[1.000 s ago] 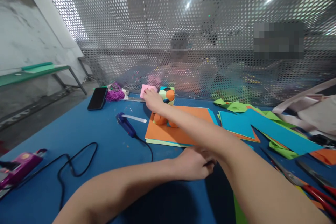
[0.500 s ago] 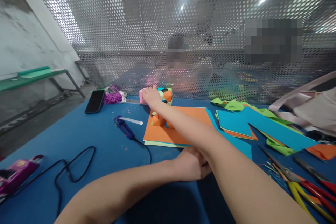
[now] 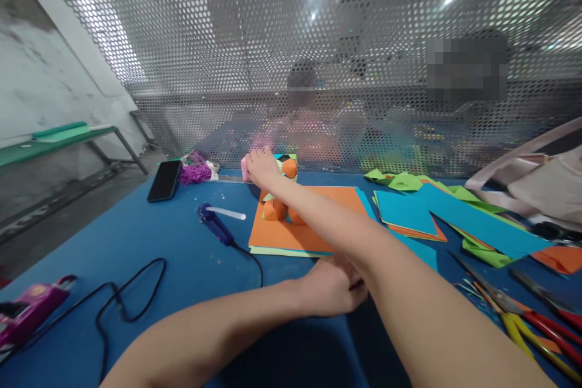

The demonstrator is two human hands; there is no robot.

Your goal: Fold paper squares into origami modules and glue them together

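Note:
My right hand (image 3: 262,167) reaches far across the table, its fingers curled over a small pink box-like thing (image 3: 246,168) by the metal screen. Beside that hand lie orange rounded paper pieces (image 3: 289,168) with green and blue paper. My left hand (image 3: 334,285) is closed at the near edge of the paper stack, under my right forearm; whatever it may hold is hidden. The stack has an orange sheet (image 3: 336,195) on top, and more orange folded paper pieces (image 3: 274,210) rest on it. Left of the stack lies a blue glue gun (image 3: 217,227) with a white glue stick in it.
Blue paper sheets (image 3: 404,212), green paper strips (image 3: 400,180) and scissors (image 3: 504,303) lie at the right. A phone (image 3: 164,180), purple string (image 3: 195,173) and a purple power strip (image 3: 34,309) with a black cord are on the left. A perforated screen (image 3: 218,60) closes the back.
Both hands stay in nearly the same places. The view has shifted very slightly.

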